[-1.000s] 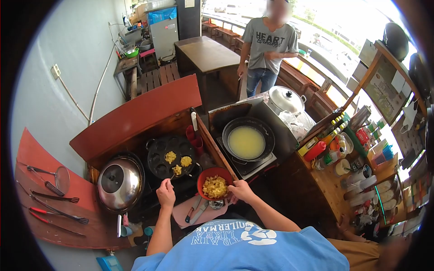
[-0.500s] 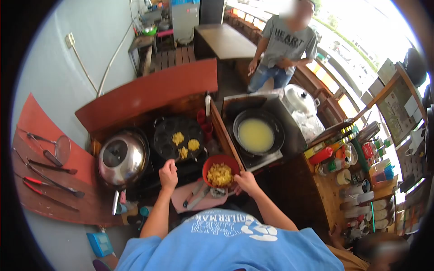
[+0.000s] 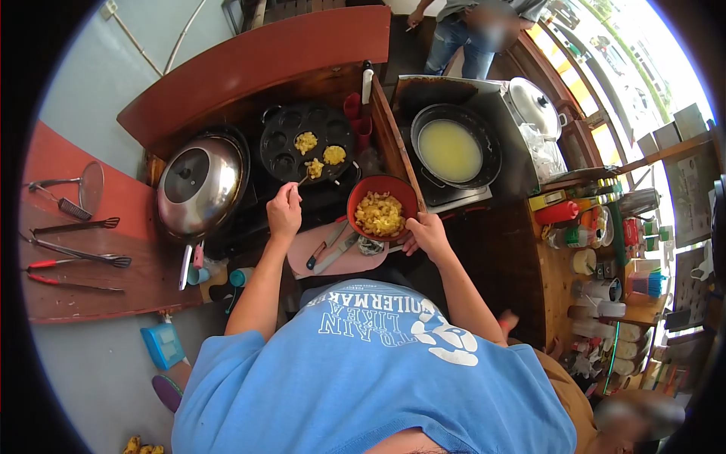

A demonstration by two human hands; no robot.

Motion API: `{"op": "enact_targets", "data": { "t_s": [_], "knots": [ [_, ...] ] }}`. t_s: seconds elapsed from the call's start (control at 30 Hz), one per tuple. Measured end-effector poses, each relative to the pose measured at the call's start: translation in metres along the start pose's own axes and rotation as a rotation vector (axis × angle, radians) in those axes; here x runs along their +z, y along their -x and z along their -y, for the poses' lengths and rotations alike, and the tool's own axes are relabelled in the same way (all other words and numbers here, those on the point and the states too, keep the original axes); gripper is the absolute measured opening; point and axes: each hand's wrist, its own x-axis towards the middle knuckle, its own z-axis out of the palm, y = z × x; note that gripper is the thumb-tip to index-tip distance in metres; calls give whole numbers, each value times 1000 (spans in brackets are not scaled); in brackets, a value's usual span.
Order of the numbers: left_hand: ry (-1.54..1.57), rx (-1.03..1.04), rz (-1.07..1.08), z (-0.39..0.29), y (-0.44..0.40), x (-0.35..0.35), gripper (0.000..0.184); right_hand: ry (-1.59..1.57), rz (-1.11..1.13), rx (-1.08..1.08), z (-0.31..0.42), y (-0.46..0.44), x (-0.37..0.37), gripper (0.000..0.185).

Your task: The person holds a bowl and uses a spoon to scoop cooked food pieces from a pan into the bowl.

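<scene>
The left hand [image 3: 284, 215] pinches a utensil [image 3: 304, 181]; the right hand [image 3: 429, 235] grips a red bowl [image 3: 364, 191]. A wooden counter [image 3: 556, 293] faces a grey wall [image 3: 83, 83].

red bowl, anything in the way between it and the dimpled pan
Nothing visible blocks the gap between the red bowl, held in the right hand, and the dimpled pan; only the pan's side handle juts into it. The left hand is off to one side, its utensil reaching the pan.
</scene>
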Motion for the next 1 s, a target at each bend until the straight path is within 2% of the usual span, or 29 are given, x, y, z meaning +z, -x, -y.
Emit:
{"op": "enact_targets", "data": {
  "t_s": [0.83,1.0],
  "knots": [
    [-17,59,-24,-2,9,8,23,-5,2,-5,2,1,1,24],
    [147,-148,-68,-2,13,11,25,-17,5,5,1,0,1,23]
  ]
}}
